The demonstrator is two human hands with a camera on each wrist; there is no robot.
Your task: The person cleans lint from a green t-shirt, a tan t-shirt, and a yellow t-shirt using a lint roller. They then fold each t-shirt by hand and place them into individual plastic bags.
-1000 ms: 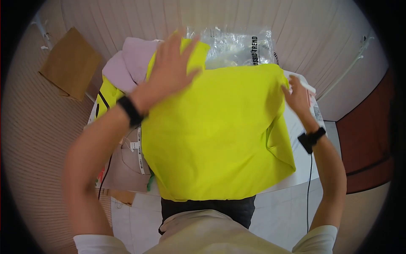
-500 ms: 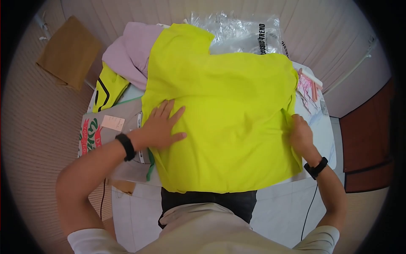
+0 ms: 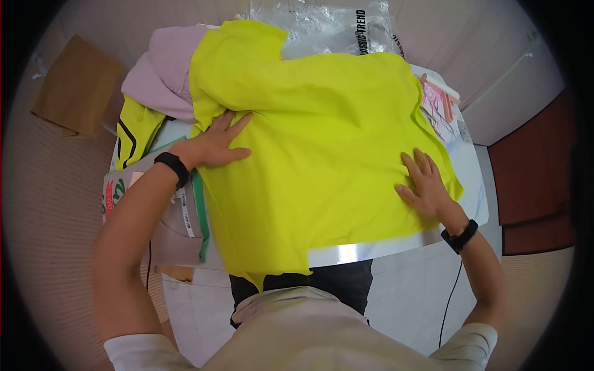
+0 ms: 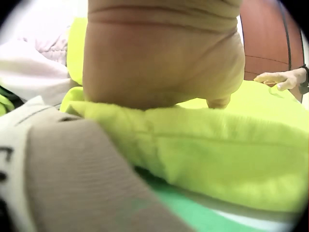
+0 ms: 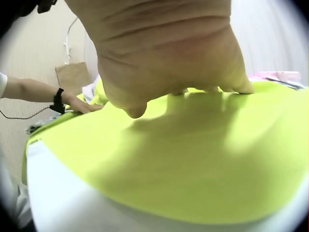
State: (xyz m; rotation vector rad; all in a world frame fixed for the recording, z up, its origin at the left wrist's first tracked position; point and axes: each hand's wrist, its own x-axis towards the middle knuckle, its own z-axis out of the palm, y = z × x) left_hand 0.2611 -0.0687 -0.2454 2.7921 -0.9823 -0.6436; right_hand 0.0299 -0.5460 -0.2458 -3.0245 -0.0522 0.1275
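Here, your left hand (image 3: 216, 143) and right hand (image 3: 427, 187) rest spread on the wrinkled, bright-yellow fabric (image 3: 322, 148), draped past the white table (image 3: 371, 251)'s near edge; mauve cloth (image 3: 162, 71) and a printed clear bag (image 3: 315, 31) border it.

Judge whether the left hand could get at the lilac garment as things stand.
Probably yes: the left hand rests on the yellow fabric, fingers spread, and the lilac garment lies a little beyond it. The fabric seems to cover its right edge, but much remains exposed.
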